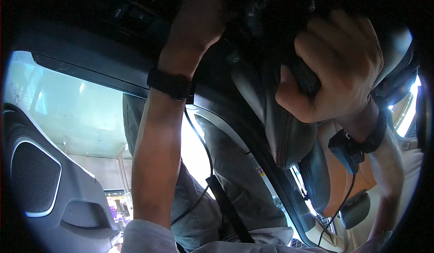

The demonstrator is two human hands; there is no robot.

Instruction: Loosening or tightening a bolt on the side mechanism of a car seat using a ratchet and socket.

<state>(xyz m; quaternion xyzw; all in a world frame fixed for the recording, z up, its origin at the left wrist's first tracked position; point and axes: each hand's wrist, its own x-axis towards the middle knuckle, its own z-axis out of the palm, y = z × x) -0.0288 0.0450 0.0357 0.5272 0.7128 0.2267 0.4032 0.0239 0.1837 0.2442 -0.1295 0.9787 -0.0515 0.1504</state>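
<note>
My left hand [197, 20] reaches into deep shadow beside the dark trim panel [90, 49]. Its fingers are lost in the dark, so what they touch is hidden. A black band [169, 84] circles that wrist. On the other side, my right hand [339, 65] is closed, fingers curled and thumb bent in, around something dark that I cannot make out. It is just above the dark leather seat bolster [289, 135]. A strap with a small black device [348, 146] sits on the right wrist, and a thin cable hangs from it.
Below left, a grey car door panel with a round-cornered speaker grille [36, 176] stands open. My grey-trousered legs [244, 180] are in the lower middle, with a black cable [210, 158] crossing. An orange-brown seat surface [343, 185] lies at lower right.
</note>
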